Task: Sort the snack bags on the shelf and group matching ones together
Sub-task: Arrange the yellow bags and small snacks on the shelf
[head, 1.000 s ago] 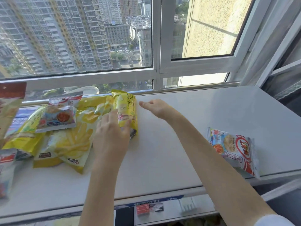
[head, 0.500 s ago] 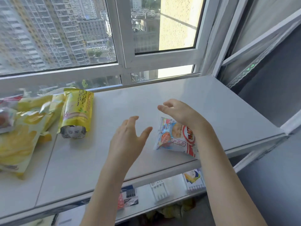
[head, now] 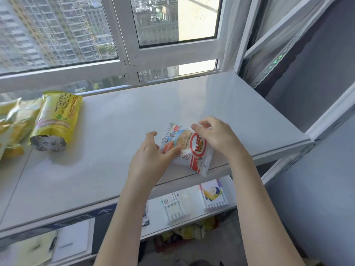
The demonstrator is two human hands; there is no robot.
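Red-and-white snack bag (head: 189,150) at near right edge of shelf (head: 134,116), long axis far-left to near-right, near end overhanging, left hand (head: 151,156) gripping its left side, right hand (head: 217,137) pinching its far corner, yellow bags (head: 57,120) far left

You're on the single head-worn camera, wide-angle, high over the pale grey smooth shelf (head: 115,150). It tilts forward and down across the shelf toward the white-framed window (head: 172,54) behind. It's close in: your forearms rise from the bottom edge, and your left hand (head: 151,156) and right hand (head: 219,139) hold the white-and-red plastic snack bag (head: 194,150) near centre frame. The yellow foil bag (head: 57,120) sits at the left, and the lower white shelf (head: 196,215) shows under the front edge.
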